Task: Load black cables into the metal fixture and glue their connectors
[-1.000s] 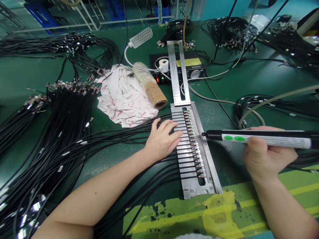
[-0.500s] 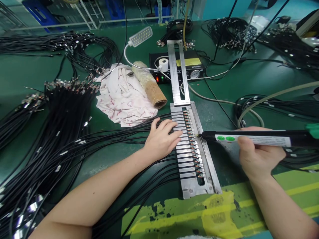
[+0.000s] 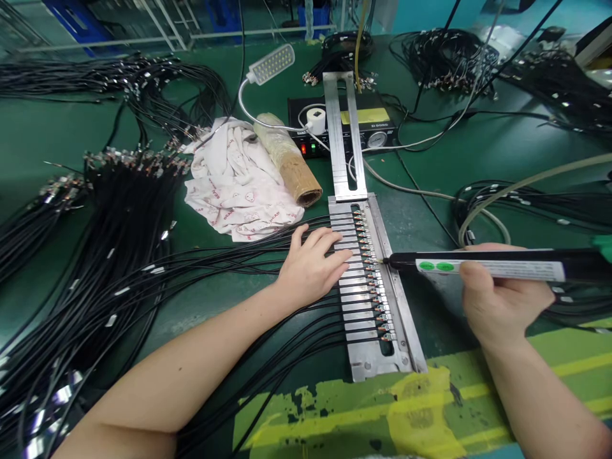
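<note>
A metal jig (image 3: pixel 361 350) lies on the bench, holding a row of black cables (image 3: pixel 296 322) side by side with their small metal connectors (image 3: pixel 377 299) lined up along its slot. Flat across the cables and the jig's left edge rests my left hand (image 3: pixel 315 264), fingers stretched out and slightly spread. My right hand (image 3: pixel 504 299) grips a black dispensing syringe (image 3: pixel 488 266) with a white label and green stickers, held almost level. Its thin tip points left and meets the connectors near the middle of the row; whether it touches one I cannot tell.
Beyond the jig, its slotted metal lid (image 3: pixel 336 153) leans over a black dispenser box (image 3: pixel 377 121) with a gauge. A cloth (image 3: pixel 239 185), a cardboard tube (image 3: pixel 299 175) and an LED lamp (image 3: pixel 271 64) are at its left. Cable bundles (image 3: pixel 129 197) cover the left side.
The view has shifted slightly. Both hands and the syringe keep nearly the same places over the jig, with the tip still near the middle connectors.
</note>
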`<state>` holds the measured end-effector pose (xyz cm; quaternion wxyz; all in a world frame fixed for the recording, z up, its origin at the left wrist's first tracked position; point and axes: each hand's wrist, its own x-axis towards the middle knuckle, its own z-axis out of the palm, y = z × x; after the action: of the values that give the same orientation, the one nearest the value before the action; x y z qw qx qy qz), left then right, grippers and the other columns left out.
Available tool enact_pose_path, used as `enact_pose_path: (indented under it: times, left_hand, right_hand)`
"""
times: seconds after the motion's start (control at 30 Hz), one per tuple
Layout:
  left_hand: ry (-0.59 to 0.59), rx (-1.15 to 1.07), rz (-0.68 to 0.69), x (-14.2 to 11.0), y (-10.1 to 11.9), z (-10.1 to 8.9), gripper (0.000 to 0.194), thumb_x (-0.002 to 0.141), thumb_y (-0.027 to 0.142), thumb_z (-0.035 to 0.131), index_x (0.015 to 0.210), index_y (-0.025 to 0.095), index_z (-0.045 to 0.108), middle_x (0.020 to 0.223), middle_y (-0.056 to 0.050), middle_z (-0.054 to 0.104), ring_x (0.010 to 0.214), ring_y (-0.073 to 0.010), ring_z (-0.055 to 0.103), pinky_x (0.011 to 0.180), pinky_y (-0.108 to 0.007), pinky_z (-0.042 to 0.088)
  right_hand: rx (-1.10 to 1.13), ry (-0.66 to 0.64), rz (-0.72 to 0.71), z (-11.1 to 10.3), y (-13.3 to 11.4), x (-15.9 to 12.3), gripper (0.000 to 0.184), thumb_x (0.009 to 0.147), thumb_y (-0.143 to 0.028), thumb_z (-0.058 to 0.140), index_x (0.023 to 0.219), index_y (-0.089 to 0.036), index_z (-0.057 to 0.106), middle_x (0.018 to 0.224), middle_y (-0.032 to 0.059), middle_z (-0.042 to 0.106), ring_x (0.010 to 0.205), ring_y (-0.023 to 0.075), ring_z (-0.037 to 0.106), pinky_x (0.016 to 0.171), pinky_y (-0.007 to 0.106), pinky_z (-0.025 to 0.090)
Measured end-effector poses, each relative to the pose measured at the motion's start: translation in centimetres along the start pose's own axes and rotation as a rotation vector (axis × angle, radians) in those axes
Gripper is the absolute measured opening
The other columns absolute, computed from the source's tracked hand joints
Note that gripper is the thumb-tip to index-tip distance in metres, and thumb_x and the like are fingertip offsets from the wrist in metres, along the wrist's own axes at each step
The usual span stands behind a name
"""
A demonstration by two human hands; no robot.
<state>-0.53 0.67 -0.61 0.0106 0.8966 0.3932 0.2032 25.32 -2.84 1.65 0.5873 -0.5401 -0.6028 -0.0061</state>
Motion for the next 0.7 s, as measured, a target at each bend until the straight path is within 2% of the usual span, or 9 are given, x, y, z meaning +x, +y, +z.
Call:
enact_pose_path:
  times: [0.7]
  left_hand:
    - [-0.001, 0.002, 0.000, 0.03, -0.04, 0.03, 0.021, 0.090, 0.031, 0.046, 0.102, 0.024, 0.062, 0.118, -0.008, 0.057, 0.114, -0.0257, 0.047, 0.100, -0.052, 0.022]
  right_hand:
    - [-0.003, 0.001, 0.026, -0.15, 0.02, -0.16, 0.008, 0.068, -0.023, 0.070, 0.074, -0.020, 0.068, 0.065, 0.0004, 0.063, 0.054, 0.0147, 0.054, 0.050, 0.028, 0.040]
